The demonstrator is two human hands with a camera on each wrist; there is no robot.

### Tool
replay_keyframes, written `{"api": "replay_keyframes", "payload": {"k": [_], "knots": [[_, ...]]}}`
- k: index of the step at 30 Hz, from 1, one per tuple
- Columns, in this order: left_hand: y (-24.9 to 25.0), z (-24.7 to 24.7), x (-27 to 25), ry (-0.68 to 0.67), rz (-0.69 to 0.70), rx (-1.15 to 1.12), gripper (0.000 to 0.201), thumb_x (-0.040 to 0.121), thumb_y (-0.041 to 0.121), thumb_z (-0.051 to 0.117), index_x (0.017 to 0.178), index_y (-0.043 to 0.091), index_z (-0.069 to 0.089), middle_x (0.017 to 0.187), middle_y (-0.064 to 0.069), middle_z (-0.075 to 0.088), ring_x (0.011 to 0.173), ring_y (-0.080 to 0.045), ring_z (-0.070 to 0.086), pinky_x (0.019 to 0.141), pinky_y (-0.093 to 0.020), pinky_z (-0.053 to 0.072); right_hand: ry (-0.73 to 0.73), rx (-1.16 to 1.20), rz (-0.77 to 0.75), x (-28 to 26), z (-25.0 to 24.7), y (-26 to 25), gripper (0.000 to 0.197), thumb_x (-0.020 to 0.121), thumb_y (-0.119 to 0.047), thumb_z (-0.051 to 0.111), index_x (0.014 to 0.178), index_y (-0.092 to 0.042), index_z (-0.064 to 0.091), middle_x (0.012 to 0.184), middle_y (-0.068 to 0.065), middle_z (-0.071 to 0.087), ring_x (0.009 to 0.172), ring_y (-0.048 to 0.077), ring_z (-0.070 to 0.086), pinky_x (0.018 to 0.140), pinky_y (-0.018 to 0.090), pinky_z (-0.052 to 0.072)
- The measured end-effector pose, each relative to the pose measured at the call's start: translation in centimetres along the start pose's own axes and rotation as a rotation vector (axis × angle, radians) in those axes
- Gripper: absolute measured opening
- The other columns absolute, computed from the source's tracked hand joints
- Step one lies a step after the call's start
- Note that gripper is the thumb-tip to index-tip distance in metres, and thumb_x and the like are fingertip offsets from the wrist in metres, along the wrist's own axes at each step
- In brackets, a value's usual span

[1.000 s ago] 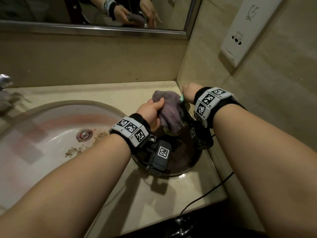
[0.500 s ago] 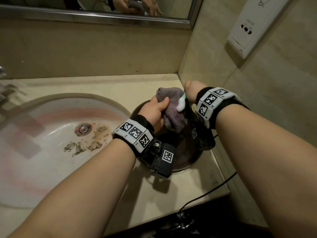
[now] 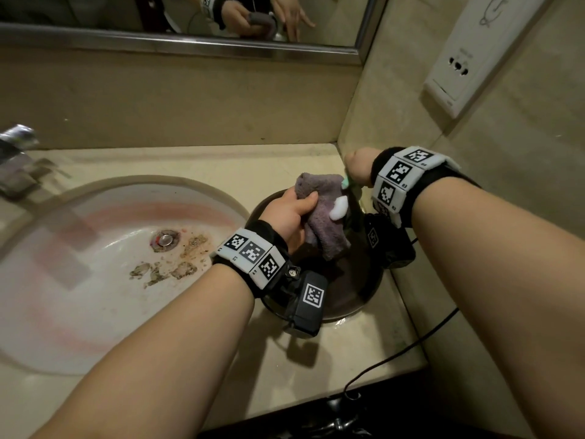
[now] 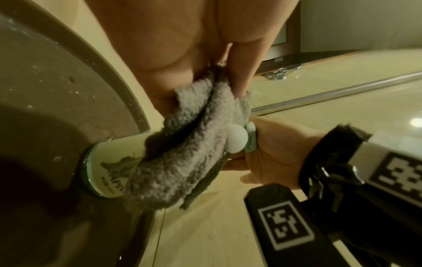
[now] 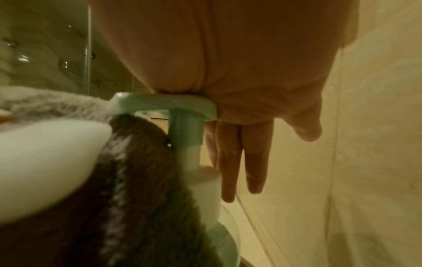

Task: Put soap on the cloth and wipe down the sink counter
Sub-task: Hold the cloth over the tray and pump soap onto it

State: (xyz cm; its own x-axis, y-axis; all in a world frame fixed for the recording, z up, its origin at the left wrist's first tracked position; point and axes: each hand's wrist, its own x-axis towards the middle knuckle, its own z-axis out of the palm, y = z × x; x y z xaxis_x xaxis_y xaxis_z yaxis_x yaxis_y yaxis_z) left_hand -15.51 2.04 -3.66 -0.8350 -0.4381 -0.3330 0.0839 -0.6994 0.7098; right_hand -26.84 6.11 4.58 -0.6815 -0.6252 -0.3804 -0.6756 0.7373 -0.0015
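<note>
Foam [image 3: 339, 208] has grown; right hand [image 3: 357, 167] presses pump [image 5: 164, 105], fingers straight.

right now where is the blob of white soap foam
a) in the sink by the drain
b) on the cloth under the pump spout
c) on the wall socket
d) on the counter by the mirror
b: the white foam sits on the cloth that the left hand holds under the pump, which the right hand presses.

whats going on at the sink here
A person is soaping a cloth. The left hand grips a grey cloth against the spout of a pump soap bottle, which stands on a dark round tray. The right hand presses the pump head with its palm, fingers straight. A blob of white foam sits on the cloth; the counter isn't wiped yet.
</note>
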Motion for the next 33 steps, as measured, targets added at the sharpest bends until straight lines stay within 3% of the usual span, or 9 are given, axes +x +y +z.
{"api": "replay_keyframes", "payload": {"k": [7, 11, 14, 19, 23, 26, 28, 30, 33], "knots": [[-0.4, 0.3, 0.6, 0.023, 0.024, 0.111, 0.040, 0.098, 0.003, 0.040, 0.138, 0.004, 0.040, 0.110, -0.011, 0.058, 0.107, -0.027, 0.054, 0.101, -0.041, 0.042, 0.011, -0.019, -0.009, 0.5, 0.5, 0.3, 0.032, 0.100, -0.007, 0.033, 0.123, 0.007, 0.051, 0.127, 0.022, 0.056, 0.117, 0.035, 0.054, 0.098, 0.039, 0.042], [-0.4, 0.1, 0.7, -0.002, 0.047, 0.132, 0.036, 0.098, 0.003, 0.039, 0.133, 0.005, 0.044, 0.101, -0.007, 0.060, 0.101, -0.026, 0.057, 0.098, -0.042, 0.044, 0.053, 0.027, -0.024, 0.3, 1.2, 0.5, 0.032, 0.098, -0.005, 0.037, 0.125, 0.004, 0.051, 0.129, 0.022, 0.054, 0.119, 0.035, 0.053, 0.095, 0.039, 0.043], [-0.3, 0.1, 0.6, -0.037, 0.053, 0.123, 0.023, 0.099, 0.003, 0.037, 0.116, 0.010, 0.052, 0.097, -0.008, 0.062, 0.090, -0.022, 0.060, 0.092, -0.037, 0.047, 0.073, 0.042, -0.034, 0.2, 1.7, 0.5, 0.034, 0.096, -0.005, 0.042, 0.128, 0.003, 0.050, 0.132, 0.022, 0.052, 0.122, 0.034, 0.051, 0.096, 0.038, 0.042], [-0.5, -0.1, 0.7, -0.019, 0.052, 0.064, 0.035, 0.099, 0.002, 0.035, 0.134, 0.004, 0.043, 0.097, -0.009, 0.061, 0.089, -0.022, 0.059, 0.094, -0.037, 0.045, 0.056, 0.045, -0.034, 0.1, 1.5, 0.5, 0.034, 0.097, -0.005, 0.040, 0.128, 0.003, 0.049, 0.133, 0.022, 0.052, 0.123, 0.033, 0.050, 0.095, 0.037, 0.041], [-0.3, -0.2, 0.3, -0.030, 0.027, -0.031, 0.029, 0.100, 0.004, 0.031, 0.124, 0.010, 0.047, 0.097, -0.010, 0.061, 0.089, -0.022, 0.059, 0.090, -0.036, 0.046, 0.010, 0.045, -0.002, 0.0, 1.0, 0.5, 0.032, 0.101, -0.006, 0.028, 0.125, 0.004, 0.046, 0.130, 0.021, 0.051, 0.111, 0.031, 0.052, 0.087, 0.035, 0.039], [0.1, -0.5, 0.0, 0.007, 0.025, -0.133, 0.032, 0.101, 0.005, 0.031, 0.127, 0.013, 0.048, 0.100, -0.010, 0.061, 0.090, -0.022, 0.059, 0.093, -0.036, 0.044, -0.003, 0.078, 0.010, 0.3, 0.5, 0.6, 0.037, 0.103, -0.010, 0.023, 0.131, 0.006, 0.042, 0.135, 0.023, 0.048, 0.120, 0.032, 0.049, 0.096, 0.035, 0.039], [0.6, -0.9, -0.4, 0.031, 0.041, -0.153, 0.029, 0.101, 0.006, 0.031, 0.122, 0.015, 0.049, 0.100, -0.010, 0.060, 0.090, -0.022, 0.059, 0.093, -0.038, 0.045, -0.001, 0.138, 0.044, 0.1, 0.2, 0.5, 0.048, 0.105, -0.021, 0.016, 0.134, 0.007, 0.043, 0.139, 0.024, 0.045, 0.127, 0.033, 0.045, 0.103, 0.033, 0.035], [1.1, -1.3, -1.0, 0.050, 0.048, -0.158, 0.025, 0.101, 0.008, 0.031, 0.117, 0.015, 0.050, 0.101, -0.011, 0.060, 0.091, -0.023, 0.058, 0.100, -0.044, 0.043, 0.015, 0.166, 0.075, -0.4, -0.2, 0.3, 0.057, 0.104, -0.031, 0.012, 0.135, 0.006, 0.043, 0.142, 0.025, 0.043, 0.131, 0.033, 0.042, 0.106, 0.034, 0.031], [2.1, -2.2, -1.9, 0.057, 0.060, -0.181, 0.025, 0.101, 0.010, 0.031, 0.105, 0.015, 0.055, 0.106, -0.014, 0.059, 0.098, -0.027, 0.057, 0.109, -0.047, 0.037, 0.005, 0.170, 0.008, -1.0, -0.6, 0.1, 0.051, 0.105, -0.029, 0.015, 0.143, -0.003, 0.035, 0.144, 0.021, 0.042, 0.130, 0.032, 0.043, 0.105, 0.035, 0.034]]}}
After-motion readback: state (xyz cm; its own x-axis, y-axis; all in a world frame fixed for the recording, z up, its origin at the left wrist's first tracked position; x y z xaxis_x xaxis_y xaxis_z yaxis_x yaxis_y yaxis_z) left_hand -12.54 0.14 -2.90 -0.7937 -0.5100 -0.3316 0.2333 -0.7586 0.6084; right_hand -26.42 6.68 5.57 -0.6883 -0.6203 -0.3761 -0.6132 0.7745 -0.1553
